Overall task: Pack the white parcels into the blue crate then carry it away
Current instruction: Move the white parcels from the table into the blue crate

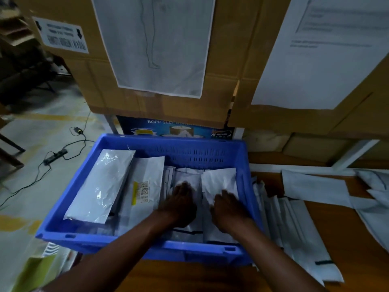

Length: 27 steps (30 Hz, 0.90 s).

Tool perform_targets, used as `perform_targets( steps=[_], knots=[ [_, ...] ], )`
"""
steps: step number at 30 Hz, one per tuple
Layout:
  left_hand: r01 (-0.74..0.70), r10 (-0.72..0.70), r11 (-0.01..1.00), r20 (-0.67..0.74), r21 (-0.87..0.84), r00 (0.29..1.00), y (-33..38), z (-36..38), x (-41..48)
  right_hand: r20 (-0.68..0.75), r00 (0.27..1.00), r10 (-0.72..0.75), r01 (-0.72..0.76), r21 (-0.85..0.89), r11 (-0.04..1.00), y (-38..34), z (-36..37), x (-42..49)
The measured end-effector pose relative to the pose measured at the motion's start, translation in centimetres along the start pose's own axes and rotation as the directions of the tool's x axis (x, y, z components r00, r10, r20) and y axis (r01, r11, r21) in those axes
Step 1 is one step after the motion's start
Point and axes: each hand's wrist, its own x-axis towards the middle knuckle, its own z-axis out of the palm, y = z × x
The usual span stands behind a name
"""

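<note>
The blue crate (pixel 69 207) sits at the wooden table's left end, holding several white parcels. A long glossy parcel (pixel 101 186) leans along its left side, and a parcel with a yellow barcode label (pixel 145 184) lies beside it. Both my hands are inside the crate's right half. My left hand (pixel 181 204) presses flat on a white parcel (pixel 187 175), fingers spread. Beside it, my right hand (pixel 229 209) rests palm down on another white parcel (pixel 219 180). More white parcels (pixel 294 224) lie in a row on the table right of the crate.
Large cardboard boxes (pixel 242 60) with taped paper sheets stand behind the crate. A blue tape box (pixel 174 127) sits just behind its far wall. A power strip (pixel 55 155) with cables lies on the floor to the left. Further white parcels (pixel 315 188) lie far right.
</note>
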Motion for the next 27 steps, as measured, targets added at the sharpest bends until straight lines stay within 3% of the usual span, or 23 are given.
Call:
perform_targets(
  steps=[3,7,10,12,14,17,22,24,27],
  knots=[
    [-0.006,0.0,0.999,0.144,0.041,0.99,0.0,0.3,0.4,0.057,0.998,0.013,-0.015,0.023,1.0,0.3,0.2,0.5],
    [-0.018,0.001,0.996,0.197,0.084,0.98,0.4,-0.2,-0.4,0.067,0.998,0.008,-0.011,0.043,0.999,0.1,-0.2,0.0],
    [-0.009,-0.014,0.995,0.227,0.101,0.974,0.1,-0.4,-1.0,-0.041,0.996,-0.078,0.079,0.035,0.996,-0.1,-1.4,-2.2],
    [-0.018,-0.01,0.992,0.22,0.123,0.975,0.4,-1.1,-1.8,-0.189,0.967,-0.172,0.181,0.033,0.983,0.0,-2.2,-4.5],
    [0.0,-0.013,0.995,0.121,0.102,0.993,0.9,-1.7,-2.7,-0.405,0.886,-0.225,0.265,0.046,0.963,0.4,-2.6,-6.4],
    [-0.015,0.007,0.999,-0.178,-0.044,0.984,2.5,-2.8,-3.6,-0.655,0.736,-0.171,0.267,0.049,0.962,2.9,-3.0,-8.6],
    [-0.229,0.115,0.959,-0.513,-0.164,0.85,10.0,-3.2,-7.1,-0.731,0.673,-0.111,0.203,0.039,0.978,11.2,-2.7,-10.5],
    [-0.314,0.168,0.934,-0.565,-0.171,0.808,14.0,-1.7,-8.7,-0.728,0.681,-0.076,0.164,0.05,0.985,14.8,-0.3,-10.0],
    [-0.408,0.261,0.902,-0.574,-0.143,0.776,19.6,1.6,-9.6,-0.54,0.841,0.038,0.016,0.095,0.995,19.2,4.7,-7.7]
  ],
)
